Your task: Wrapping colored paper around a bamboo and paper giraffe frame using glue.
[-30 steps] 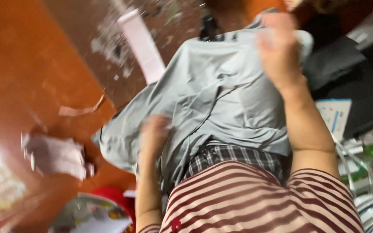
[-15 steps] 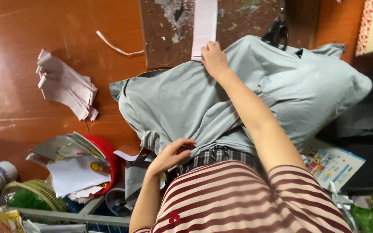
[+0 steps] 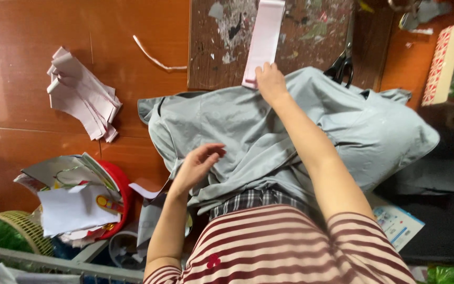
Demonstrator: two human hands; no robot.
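Note:
A grey-blue garment (image 3: 248, 131) lies spread over my lap and the floor. My right hand (image 3: 270, 83) reaches across it and grips the near end of a long pale pink strip of fabric (image 3: 265, 37) that lies on a worn wooden board (image 3: 311, 31). My left hand (image 3: 198, 165) hovers over the near left part of the garment, fingers apart and empty. Black scissors (image 3: 342, 63) rest at the garment's far edge, partly under the cloth.
A stack of pale cut pieces (image 3: 82, 94) and a thin curved strip (image 3: 156, 58) lie on the red-brown tiles. Papers fill a red bowl (image 3: 119, 194) at left, next to a woven basket (image 3: 11, 226). A patterned box (image 3: 450, 58) stands at right.
The view has steadied and turned toward the board. My right hand stays at the pink strip's end. My left hand has lifted off the garment and opened.

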